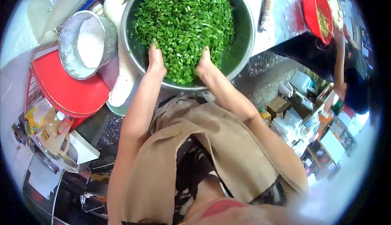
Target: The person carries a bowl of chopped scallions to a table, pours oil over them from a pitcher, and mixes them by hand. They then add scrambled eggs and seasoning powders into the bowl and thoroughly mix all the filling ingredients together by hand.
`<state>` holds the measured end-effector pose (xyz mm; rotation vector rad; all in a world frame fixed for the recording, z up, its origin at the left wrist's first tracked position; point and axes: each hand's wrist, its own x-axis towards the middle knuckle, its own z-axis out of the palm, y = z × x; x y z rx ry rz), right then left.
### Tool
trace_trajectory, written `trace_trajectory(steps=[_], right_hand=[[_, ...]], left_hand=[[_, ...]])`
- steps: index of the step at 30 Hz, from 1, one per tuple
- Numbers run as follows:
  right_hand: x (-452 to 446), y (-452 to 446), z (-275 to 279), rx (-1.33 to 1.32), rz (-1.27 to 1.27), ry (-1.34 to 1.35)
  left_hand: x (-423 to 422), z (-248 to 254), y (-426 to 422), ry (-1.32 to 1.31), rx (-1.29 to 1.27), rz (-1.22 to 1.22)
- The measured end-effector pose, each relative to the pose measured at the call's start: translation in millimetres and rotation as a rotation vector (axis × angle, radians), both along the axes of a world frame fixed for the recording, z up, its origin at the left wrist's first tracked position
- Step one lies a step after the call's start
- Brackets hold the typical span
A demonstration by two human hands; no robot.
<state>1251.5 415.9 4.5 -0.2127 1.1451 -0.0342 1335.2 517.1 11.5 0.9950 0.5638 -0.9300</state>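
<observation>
Chopped greens (183,25) between both thumbs (154,54) (205,56)

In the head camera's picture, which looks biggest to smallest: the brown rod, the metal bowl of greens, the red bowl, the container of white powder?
1. Metal bowl
2. Container of white powder
3. Red bowl; it sits farther off, so its true rank is unsure
4. Brown rod

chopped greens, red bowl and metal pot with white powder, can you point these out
Chopped greens (185,23): head view, middle of the heap.
Red bowl (310,15): head view, on its wall.
Metal pot (71,39): head view, bare inner wall beside the powder.
</observation>
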Motion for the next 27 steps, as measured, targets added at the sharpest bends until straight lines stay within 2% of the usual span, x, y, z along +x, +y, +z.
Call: trace_trajectory(steps=[1,3,4,5,7,8,9,11,12,13,14,15,16,17,18,22,23,25,26,27], right_hand=[[4.3,-7.5,6.4,0.094,0.012,-0.159],[3.2,-13.5,27.1,0.058,0.057,-0.176],[8.3,-17.3,63.5,-0.101,0.112,-0.151],[7.5,-21.9,75.5,-0.152,0.093,-0.222],[10.1,-29.9,101.4,-0.421,0.165,-0.302],[11.6,-34.7,119.5,-0.466,0.219,-0.184],[15.0,-37.2,124.8,-0.628,0.237,-0.198],[23.0,-40.5,138.2,-0.931,0.406,-0.183],[27.7,-41.4,139.1,-1.117,0.456,-0.204],[30.6,-43.8,144.8,-1.318,0.607,-0.092],[33.9,-49.7,143.0,-1.508,0.738,-0.109],[39.6,-56.7,138.0,-1.694,0.874,-0.125],[48.2,-61.3,131.6,-1.695,0.880,-0.125],[59.3,-65.0,123.3,-2.009,0.920,-0.130],[72.0,-68.0,114.1,-2.323,0.947,-0.138],[124.1,-55.2,84.0,-2.047,1.405,0.194],[116.7,-49.5,73.0,-2.311,1.384,0.207],[86.0,-47.6,68.9,-2.326,1.515,-0.060],[66.1,-51.4,65.3,-2.349,1.500,-0.166],[51.5,-56.8,70.5,-2.385,1.506,-0.180]], left_hand=[[5.1,17.6,-0.8,-0.055,-0.068,-0.030],[1.5,19.0,6.1,-0.166,-0.087,-0.056],[-0.5,17.6,5.3,-0.218,-0.058,-0.047],[-1.4,21.6,0.8,-0.280,-0.038,-0.033],[-6.5,44.1,-13.1,-0.457,-0.069,-0.020],[-6.9,42.8,-18.1,-0.579,-0.051,-0.025],[-7.3,48.8,-22.4,-0.695,-0.030,-0.030],[-11.0,59.1,-19.1,-0.672,-0.033,0.001],[-8.2,66.9,-15.0,-0.668,0.112,-0.173],[-5.7,71.1,-10.4,-0.659,0.259,-0.348],[-6.7,67.8,-4.6,-0.804,0.234,-0.338],[-8.1,34.4,2.0,-0.913,0.409,-0.310],[-9.8,37.7,8.5,-0.918,0.400,-0.296],[-10.9,40.5,14.8,-0.923,0.392,-0.280],[-10.8,17.3,22.0,-0.771,0.440,-0.246],[0.2,11.3,26.6,-0.546,0.371,-0.085],[2.4,10.2,21.6,-0.499,0.486,-0.070],[7.9,-7.5,32.1,-0.548,0.276,-0.036],[7.8,-15.6,34.3,-0.478,0.135,-0.001],[10.2,-10.7,31.0,-0.486,0.124,-0.005]])
